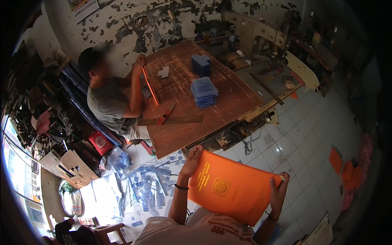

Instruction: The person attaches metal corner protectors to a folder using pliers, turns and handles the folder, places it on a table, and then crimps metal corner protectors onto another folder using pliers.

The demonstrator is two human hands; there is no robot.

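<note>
An orange folder (pixel 237 181) with gold print and a round emblem is held up in front of my body, slightly tilted. My left hand (pixel 193 158) grips its upper left corner. At the right edge, my right hand (pixel 279 188) is closed on the other side of it. Whether the folder has sheets inside, I cannot tell. Beyond it stands a worn brown table (pixel 179 139), apart from both hands.
Across the table a person (pixel 108 94) holds another orange folder (pixel 150 85) on edge. On the tabletop lie stacked clear bluish plastic sheets (pixel 204 92), a red cutter (pixel 165 114) and a long ruler (pixel 183 120). Plastic scraps (pixel 149 192) litter the floor. A machine (pixel 261 30) stands behind.
</note>
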